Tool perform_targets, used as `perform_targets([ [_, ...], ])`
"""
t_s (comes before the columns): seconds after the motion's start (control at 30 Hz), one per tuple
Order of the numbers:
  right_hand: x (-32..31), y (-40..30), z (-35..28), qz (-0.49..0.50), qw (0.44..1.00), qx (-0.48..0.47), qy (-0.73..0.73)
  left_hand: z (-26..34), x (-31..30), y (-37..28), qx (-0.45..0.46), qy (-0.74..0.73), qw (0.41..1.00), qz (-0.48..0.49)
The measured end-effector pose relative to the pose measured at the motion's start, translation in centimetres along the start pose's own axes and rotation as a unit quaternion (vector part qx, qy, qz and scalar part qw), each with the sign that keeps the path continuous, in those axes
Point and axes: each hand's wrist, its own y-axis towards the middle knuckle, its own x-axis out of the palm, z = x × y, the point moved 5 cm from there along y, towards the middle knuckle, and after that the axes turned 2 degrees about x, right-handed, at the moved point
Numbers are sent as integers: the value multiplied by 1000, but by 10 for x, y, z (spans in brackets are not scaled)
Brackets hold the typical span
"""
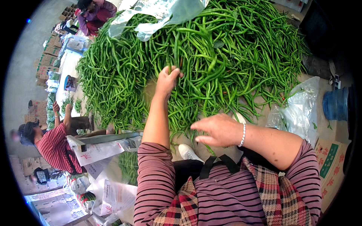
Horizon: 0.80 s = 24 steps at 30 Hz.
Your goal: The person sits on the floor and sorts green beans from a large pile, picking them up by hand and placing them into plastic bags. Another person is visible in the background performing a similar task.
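Observation:
A broad heap of long green chili peppers (pixel 246 53) covers the floor before me. My left hand (pixel 167 79) reaches into the middle of it, thumb and fingers pinched on a green chili pepper (pixel 169 62) that points away from me. Lower and nearer my body, my right hand (pixel 219 130) hovers over the heap's front edge, fingers apart and nothing in it; it looks slightly blurred. A pale beaded bracelet (pixel 243 135) circles that wrist. Clear plastic sheeting (pixel 172 17) lies on the far side of the heap.
A clear plastic bag (pixel 304 104) lies on the right, near a blue plastic container (pixel 336 104) and a printed cardboard box (pixel 329 166). At left, a person in a striped top (pixel 58 147) sits beside a frame (pixel 106 138) hung with printed bags. Another person (pixel 97 15) crouches beyond the heap.

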Motion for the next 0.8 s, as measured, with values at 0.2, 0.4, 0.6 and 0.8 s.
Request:
perform_targets([
  [0.2,-28,12,48,234,947,136,170,28,35,-76,36,21,998,42],
  [0.4,-25,30,13,244,918,119,290,25,67,-155,226,140,963,42],
  [0.6,-81,-19,-42,443,884,-69,133,91,98,-190,278,137,951,12],
  [0.8,-119,-183,57,365,927,91,2,51,60,-212,180,177,967,41],
])
